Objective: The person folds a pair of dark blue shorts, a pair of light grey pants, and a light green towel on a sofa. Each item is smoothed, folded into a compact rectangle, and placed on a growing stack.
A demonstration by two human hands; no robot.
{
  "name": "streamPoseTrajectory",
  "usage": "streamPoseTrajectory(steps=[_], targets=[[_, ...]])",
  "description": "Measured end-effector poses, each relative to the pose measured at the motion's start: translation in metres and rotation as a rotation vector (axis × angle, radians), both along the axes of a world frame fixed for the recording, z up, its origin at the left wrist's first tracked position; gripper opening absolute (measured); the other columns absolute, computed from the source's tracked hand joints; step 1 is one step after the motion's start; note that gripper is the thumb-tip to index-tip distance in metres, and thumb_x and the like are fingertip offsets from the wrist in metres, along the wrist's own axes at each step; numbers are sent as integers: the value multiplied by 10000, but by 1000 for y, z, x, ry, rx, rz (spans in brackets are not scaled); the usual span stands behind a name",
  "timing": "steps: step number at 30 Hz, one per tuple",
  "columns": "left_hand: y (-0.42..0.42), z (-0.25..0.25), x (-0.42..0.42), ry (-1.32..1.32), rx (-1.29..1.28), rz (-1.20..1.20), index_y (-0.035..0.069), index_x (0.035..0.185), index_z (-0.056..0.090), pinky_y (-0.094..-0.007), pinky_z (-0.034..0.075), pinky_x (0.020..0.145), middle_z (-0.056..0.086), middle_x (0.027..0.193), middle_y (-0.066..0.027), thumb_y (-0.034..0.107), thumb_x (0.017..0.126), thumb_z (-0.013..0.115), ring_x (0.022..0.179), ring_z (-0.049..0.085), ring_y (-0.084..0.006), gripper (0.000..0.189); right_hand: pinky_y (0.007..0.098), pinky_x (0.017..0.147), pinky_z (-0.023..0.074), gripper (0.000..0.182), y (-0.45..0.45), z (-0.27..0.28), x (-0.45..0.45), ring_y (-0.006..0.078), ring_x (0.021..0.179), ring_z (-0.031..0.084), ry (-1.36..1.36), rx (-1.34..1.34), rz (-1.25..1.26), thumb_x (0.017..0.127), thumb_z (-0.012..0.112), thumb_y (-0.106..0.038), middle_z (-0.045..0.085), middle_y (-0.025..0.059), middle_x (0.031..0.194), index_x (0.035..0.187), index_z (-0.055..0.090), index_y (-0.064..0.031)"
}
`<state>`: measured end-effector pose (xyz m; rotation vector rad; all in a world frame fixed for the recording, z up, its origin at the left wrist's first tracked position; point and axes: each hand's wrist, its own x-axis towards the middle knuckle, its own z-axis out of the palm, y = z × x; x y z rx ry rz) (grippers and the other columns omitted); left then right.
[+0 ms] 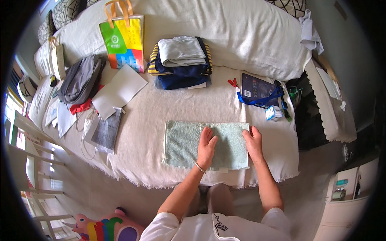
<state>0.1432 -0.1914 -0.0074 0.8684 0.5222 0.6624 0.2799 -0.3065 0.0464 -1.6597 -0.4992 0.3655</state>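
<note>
A pale green terry towel (184, 144), folded into a rectangle, lies flat near the front edge of a sofa seat with a cream cover (144, 120). My left hand (206, 149), a bangle at its wrist, rests edge-down on the towel's middle, holding nothing. At the towel's right edge, my right hand (254, 143) pinches the upper right corner between thumb and fingers. Behind the towel stands a stack of folded clothes: a light grey garment (181, 51) on top, navy garments (181, 79) and a yellow-and-dark striped one (153, 61) beneath.
To the left lie a grey backpack (80, 79), white paper sheets (119, 90) and a plastic sleeve (105, 131), with a colourful tote bag (123, 42) behind. On the right are a dark book (259, 87), a blue lanyard (256, 101) and a small box (273, 113).
</note>
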Motion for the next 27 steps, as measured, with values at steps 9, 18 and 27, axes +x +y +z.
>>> streamPoseTrajectory(steps=[9,18,27], targets=[[9,1,-2,-76,-228,11,-5,1416,295,-317,328,1071,355,1437,-148,109,968,469,1311,373,-219,495,237,700,454,188,48,51,-59,67,767,532,-47,31,89,861,586,-86,587,14,874,1015,556,17],[18,24,-37,-48,-32,83,-11,1369,394,-291,394,1008,484,1346,-124,81,961,472,1232,463,-188,425,247,706,461,216,96,59,-88,91,798,549,3,80,186,864,581,-85,588,46,906,1037,530,34],[43,30,-102,-235,-250,190,30,1440,273,-348,326,1064,356,1436,-173,393,995,391,1286,402,-246,586,257,706,463,219,152,29,-125,94,782,534,-179,-112,250,851,606,-113,577,34,884,1013,542,20]])
